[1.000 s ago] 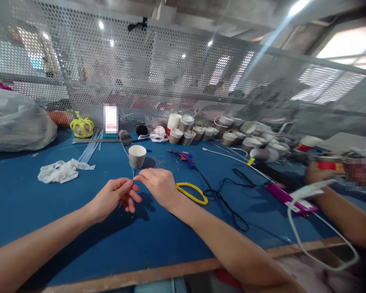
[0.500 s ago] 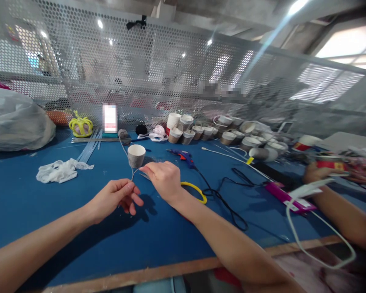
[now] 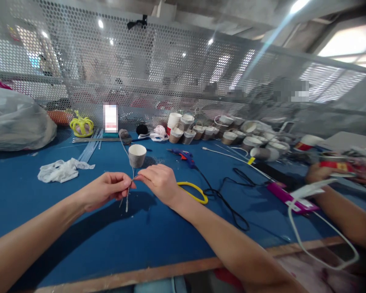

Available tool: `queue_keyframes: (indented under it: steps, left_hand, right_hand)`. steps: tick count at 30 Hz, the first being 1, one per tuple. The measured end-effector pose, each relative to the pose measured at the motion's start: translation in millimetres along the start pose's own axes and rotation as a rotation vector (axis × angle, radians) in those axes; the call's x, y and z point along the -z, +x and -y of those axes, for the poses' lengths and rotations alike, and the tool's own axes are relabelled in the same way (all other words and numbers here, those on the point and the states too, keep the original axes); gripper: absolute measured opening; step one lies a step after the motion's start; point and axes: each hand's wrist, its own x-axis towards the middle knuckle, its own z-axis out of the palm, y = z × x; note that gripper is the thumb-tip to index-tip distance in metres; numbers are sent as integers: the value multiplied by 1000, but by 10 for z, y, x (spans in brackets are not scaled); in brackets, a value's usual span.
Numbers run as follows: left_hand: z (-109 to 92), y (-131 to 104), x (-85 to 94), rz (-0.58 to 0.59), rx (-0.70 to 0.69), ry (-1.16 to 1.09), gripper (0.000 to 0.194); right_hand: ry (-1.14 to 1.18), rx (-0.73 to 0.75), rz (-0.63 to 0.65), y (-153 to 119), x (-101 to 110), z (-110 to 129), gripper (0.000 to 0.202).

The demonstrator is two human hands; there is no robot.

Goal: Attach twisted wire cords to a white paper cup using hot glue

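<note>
My left hand point(image 3: 110, 188) pinches a thin grey cord point(image 3: 127, 199) whose ends hang below the fingertips. My right hand point(image 3: 160, 181) closes on the same cord, its fingertips almost touching those of the left. From there the cord runs up past the left side of a grey-wrapped paper cup point(image 3: 137, 156) to a grey yarn ball point(image 3: 124, 135) at the back. The cup stands upright just behind my hands. Beneath my right wrist lies a yellow ring point(image 3: 195, 191), partly covered by the arm.
A blue glue gun point(image 3: 184, 156) with a black cable lies right of the cup. Many wrapped cups point(image 3: 251, 142) line the back right. White lace point(image 3: 59, 171) is at left, a purple power strip point(image 3: 288, 197) at right. Another person's hand point(image 3: 315, 173) is at far right.
My hands have come closer together around the cord. My left fingers have curled in, and the cord's loose ends now show hanging beneath them.
</note>
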Motion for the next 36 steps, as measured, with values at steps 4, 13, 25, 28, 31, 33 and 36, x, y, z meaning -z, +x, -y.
queue_keyframes:
  steps: [4,13,25,28,31,33,36]
  left_hand:
    - [-1,-10,-39,-3,-33,-56,22]
    - [47,27,0,-25,-156,74,19]
    - [32,24,-51,-133,-180,2,16]
    - [49,22,-53,-107,-172,13,16]
    - [47,22,-31,-114,-172,16,16]
    - [36,25,-19,-125,-170,11,16]
    - [16,26,-21,-133,-163,-10,17]
  right_hand:
    - [41,-66,-65,-9,-17,-7,27]
    - [211,-331,-12,-26,-33,45,23]
    - [341,-510,88,-1,-19,128,30]
    - [391,-520,73,14,-15,98,26]
    - [369,-483,26,5,-13,60,19]
    - [349,-453,11,-9,-17,52,18]
    - [354,-442,25,-23,-26,57,20]
